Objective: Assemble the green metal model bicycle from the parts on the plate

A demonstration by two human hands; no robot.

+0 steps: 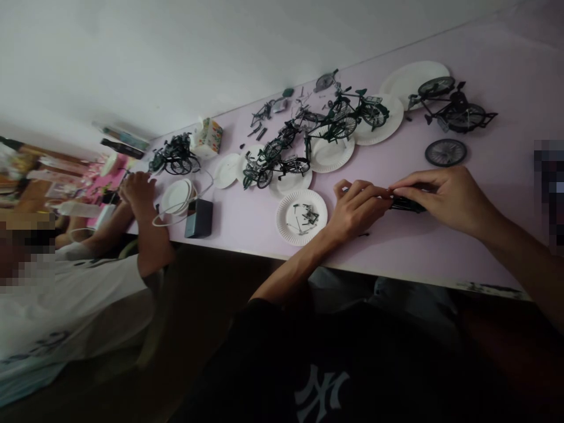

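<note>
With left hand (356,207) and right hand (456,197) we pinch a dark, thin-barred model piece (408,204), seemingly unfinished, over the pale-lilac table (374,258), near a loose black spoked wheel (446,153), while small dark-green bicycles (373,113) look assembled.

Operator's hands: two, one left hand (359,205) and one right hand (449,197). Dark assembly (408,204) between them: one. Separate model bicycle (465,114) at the far right: one. Loose wheel (446,153) beside it: one. Laid-out paper plates (282,214): seven visible, some partly covered. Plate stack (174,197): one; its plates cannot be counted. Tissue box (209,138): one. Grey box (198,219): one. Bicycle clusters (343,126): two, one central, one left; units within each overlap and cannot be counted.
</note>
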